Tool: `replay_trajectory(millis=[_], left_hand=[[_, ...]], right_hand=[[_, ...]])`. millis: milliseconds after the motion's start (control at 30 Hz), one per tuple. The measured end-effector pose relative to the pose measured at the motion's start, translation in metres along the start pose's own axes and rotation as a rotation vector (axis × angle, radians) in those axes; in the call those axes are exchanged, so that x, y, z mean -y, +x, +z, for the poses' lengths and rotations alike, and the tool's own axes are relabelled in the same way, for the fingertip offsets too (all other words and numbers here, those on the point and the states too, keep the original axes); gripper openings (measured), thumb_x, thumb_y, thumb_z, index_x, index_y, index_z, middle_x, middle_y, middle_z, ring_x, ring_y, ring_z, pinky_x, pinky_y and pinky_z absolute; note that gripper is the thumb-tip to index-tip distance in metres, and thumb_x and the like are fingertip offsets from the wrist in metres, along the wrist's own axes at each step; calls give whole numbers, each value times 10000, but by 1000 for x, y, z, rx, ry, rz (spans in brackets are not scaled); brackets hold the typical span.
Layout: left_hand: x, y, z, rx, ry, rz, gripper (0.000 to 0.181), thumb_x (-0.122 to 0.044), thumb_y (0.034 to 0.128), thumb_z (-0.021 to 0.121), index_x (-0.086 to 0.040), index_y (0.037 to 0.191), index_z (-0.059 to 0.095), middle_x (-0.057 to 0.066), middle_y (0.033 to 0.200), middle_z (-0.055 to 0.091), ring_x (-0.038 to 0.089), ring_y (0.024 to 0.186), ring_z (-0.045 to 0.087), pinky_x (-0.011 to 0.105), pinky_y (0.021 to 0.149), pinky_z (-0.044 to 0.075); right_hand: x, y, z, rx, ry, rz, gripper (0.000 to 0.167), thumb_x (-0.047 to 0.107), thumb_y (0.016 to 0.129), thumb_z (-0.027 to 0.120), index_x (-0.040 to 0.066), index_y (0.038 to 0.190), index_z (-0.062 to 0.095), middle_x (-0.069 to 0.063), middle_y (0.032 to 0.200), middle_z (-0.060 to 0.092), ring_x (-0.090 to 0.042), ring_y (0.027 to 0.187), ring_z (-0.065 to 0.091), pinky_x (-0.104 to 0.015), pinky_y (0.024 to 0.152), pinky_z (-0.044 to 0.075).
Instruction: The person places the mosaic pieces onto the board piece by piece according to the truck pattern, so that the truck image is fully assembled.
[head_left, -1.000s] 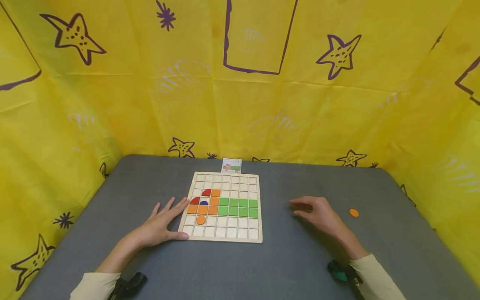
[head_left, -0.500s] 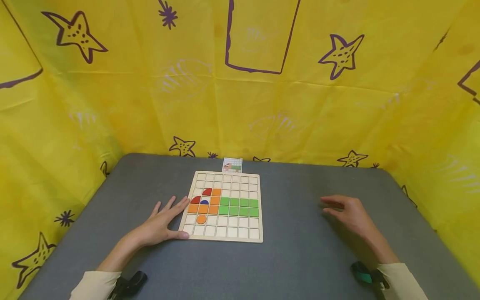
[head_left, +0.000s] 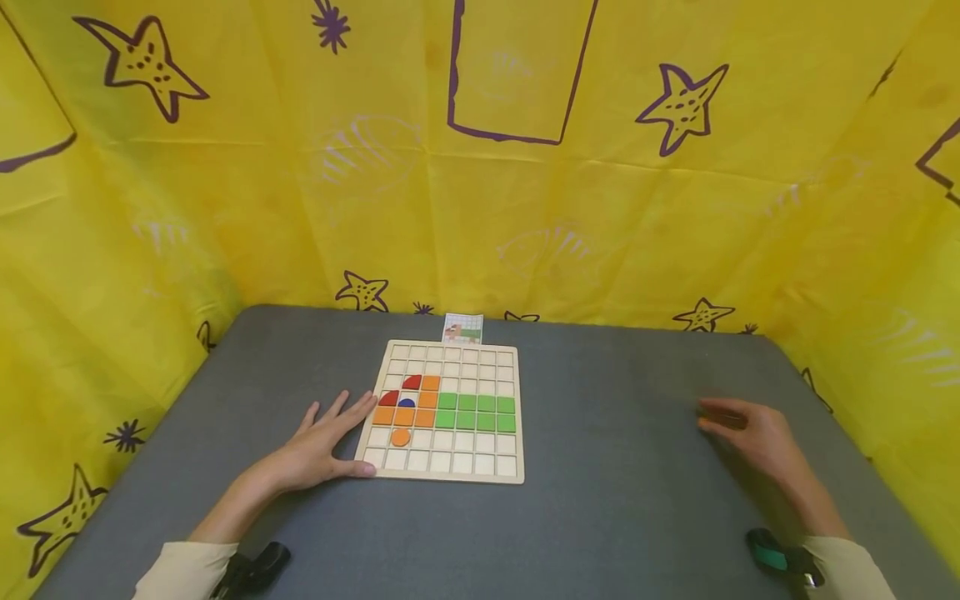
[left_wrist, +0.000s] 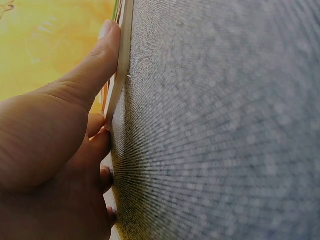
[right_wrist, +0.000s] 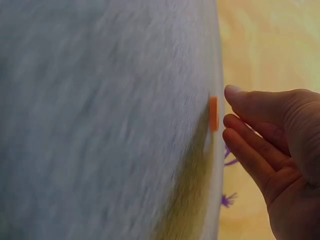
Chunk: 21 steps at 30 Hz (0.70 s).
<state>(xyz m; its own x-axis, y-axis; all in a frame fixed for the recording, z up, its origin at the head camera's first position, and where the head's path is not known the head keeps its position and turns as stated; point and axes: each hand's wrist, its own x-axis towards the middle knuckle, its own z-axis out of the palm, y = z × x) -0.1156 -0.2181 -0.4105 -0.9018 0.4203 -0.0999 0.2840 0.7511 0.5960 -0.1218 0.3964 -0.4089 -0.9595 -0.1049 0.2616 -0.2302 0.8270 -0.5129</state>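
A wooden grid board [head_left: 465, 464] lies on the table with red, orange, green and blue-and-white pieces in its cells. One orange disc [head_left: 401, 437] sits in a lower-left cell. My left hand [head_left: 318, 442] rests with spread fingers at the board's left edge, the thumb on its near corner. Far to the right, my right hand [head_left: 757, 437] hovers low over the table. Its thumb and fingertips are slightly parted, just above a second orange disc [right_wrist: 214, 114], which lies flat on the table in the right wrist view. In the head view the fingers mostly hide that disc.
A small printed card [head_left: 462, 328] with a coloured grid picture lies against the board's far edge. Grey cloth covers the table [head_left: 600, 500]. Yellow fabric [head_left: 525, 208] with starfish drawings hangs behind and at both sides.
My right hand has moved right, from beside the board to the loose orange disc, covering most of it in the head view. My left hand has stayed on the board's edge.
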Motion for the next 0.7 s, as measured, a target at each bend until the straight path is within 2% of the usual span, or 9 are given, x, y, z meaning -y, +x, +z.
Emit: replay_trajectory(millis=[133, 333, 567, 700], left_hand=[[-1, -1, -1, -9, 3, 7, 1040, -517, 743, 787, -72, 1542, 294, 183, 1592, 244, 505, 1449, 52, 694, 1081, -70], [-1, 0, 0, -7, 4, 3, 1039, -515, 739, 790, -72, 1541, 299, 183, 1591, 248, 507, 1447, 60, 695, 1082, -65], [-1, 0, 0, -2, 1, 2, 1039, -515, 743, 788, -76, 1544, 292, 179, 1594, 242, 505, 1449, 51, 695, 1081, -73], [-1, 0, 0, -4, -1, 1, 1039, -515, 741, 790, -79, 1543, 295, 179, 1593, 244, 504, 1449, 53, 694, 1082, -72]], right_hand=[[-3, -4, -5, 36, -21, 44, 340, 225, 849, 781, 49, 1135, 729, -133, 1043, 736, 58, 865, 635, -56, 718, 422], [-7, -7, -7, 74, -29, 59, 365, 188, 835, 790, 26, 1154, 717, -164, 1079, 721, 12, 866, 661, -79, 698, 454], [-7, -4, -3, 56, -18, 7, 336, 117, 805, 807, 7, 1113, 729, -170, 1034, 730, -43, 831, 697, -62, 687, 452], [-4, -2, -3, 53, -3, -15, 323, 105, 807, 803, 5, 1106, 731, -169, 1027, 731, -18, 832, 690, -55, 689, 454]])
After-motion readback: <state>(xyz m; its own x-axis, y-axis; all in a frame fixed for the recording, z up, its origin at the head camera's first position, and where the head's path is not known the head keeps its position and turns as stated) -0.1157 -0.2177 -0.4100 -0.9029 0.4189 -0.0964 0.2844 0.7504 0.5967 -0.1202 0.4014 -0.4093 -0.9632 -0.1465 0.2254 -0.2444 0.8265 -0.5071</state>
